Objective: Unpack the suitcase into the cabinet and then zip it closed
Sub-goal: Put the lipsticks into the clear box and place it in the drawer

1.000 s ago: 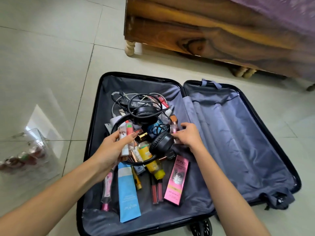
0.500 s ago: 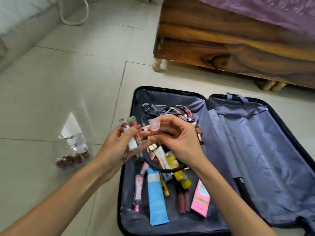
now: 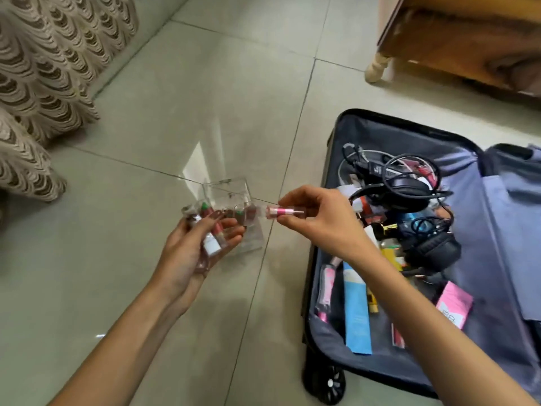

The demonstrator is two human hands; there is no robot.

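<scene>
Patterned fabric [image 3: 35,83] far left, over tiled floor [image 3: 146,127]. My left hand [image 3: 190,253] palm up, fingers curled round bunch of small tubes [image 3: 212,238]. Clear box [image 3: 231,189] on floor just beyond those fingers, little bottles [image 3: 239,215] inside. My right hand [image 3: 316,218] pinches pink tube [image 3: 282,213] sideways, tip near clear box. Suitcase [image 3: 325,335] lies open on floor at right, under my right forearm; headphones [image 3: 409,189], cables [image 3: 421,224], blue tube [image 3: 355,312], pink carton [image 3: 453,306] inside. Wooden furniture [image 3: 453,39] top right.

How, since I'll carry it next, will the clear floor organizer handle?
Probably rigid and light: the clear organizer looks like thin plastic. It may slide on the glossy tile, and the small tubes in it could topple if tilted.
</scene>
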